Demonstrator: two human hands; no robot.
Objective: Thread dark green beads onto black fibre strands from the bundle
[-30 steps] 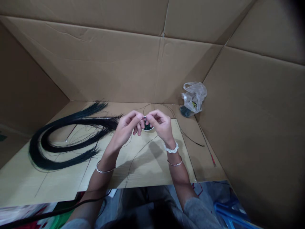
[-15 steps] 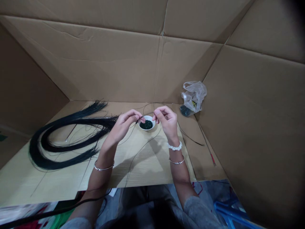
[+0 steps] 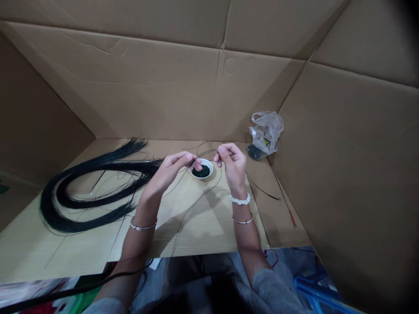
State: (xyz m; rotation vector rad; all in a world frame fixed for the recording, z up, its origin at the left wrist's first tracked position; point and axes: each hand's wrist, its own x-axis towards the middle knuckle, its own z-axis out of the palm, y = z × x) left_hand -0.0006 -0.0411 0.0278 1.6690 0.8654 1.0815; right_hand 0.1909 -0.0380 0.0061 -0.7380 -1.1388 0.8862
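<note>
Both hands are raised over a small white bowl (image 3: 211, 166) of tiny dark green pieces that look like beads (image 3: 200, 171). My left hand (image 3: 170, 170) pinches thin dark wires (image 3: 204, 153) at the bowl's left edge. Above and right of the bowl, my right hand (image 3: 231, 163) pinches the same wires between thumb and forefinger. The stretch between the hands arcs over the bowl's far rim. A long loose strand (image 3: 187, 212) trails down toward the table's front edge. Whether anything small is threaded on the wires is too fine to see.
Two thick curved bundles of dark wire (image 3: 49, 209) lie on the table (image 3: 144, 244) to the left. A clear plastic bag (image 3: 268, 131) with dark contents stands at the back right. A thin red-tipped rod (image 3: 290, 216) lies on the right. Cardboard walls (image 3: 157, 87) enclose the table.
My right hand has moved slightly up and to the right, widening the gap between the hands. My left hand has shifted only a little. More wire shows between them.
</note>
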